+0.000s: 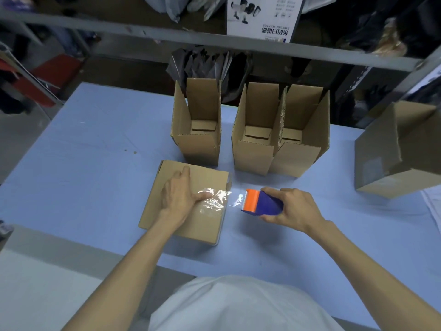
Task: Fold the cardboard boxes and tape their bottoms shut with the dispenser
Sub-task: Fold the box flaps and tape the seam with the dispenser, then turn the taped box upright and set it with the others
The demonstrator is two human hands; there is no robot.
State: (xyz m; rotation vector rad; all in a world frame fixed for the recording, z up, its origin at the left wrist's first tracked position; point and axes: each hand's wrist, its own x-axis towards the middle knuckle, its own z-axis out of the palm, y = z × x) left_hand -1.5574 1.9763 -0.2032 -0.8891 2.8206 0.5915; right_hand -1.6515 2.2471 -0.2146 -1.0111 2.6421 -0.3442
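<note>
Left hand (177,197) flat on cardboard box (205,225) mid-worktop, grip spread and holding nothing, thumb pressing clear tape (214,203) down. Right hand (296,209) at 3 o'clock of box, grip wrapped round dispenser (262,203), tape strand running to box edge. Three open boxes (254,156) upright at 12 o'clock on blue worktop (95,163).

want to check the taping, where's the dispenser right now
Head view: the dispenser is held in the right hand over the blue table, just right of the near box that the left hand presses.
</note>
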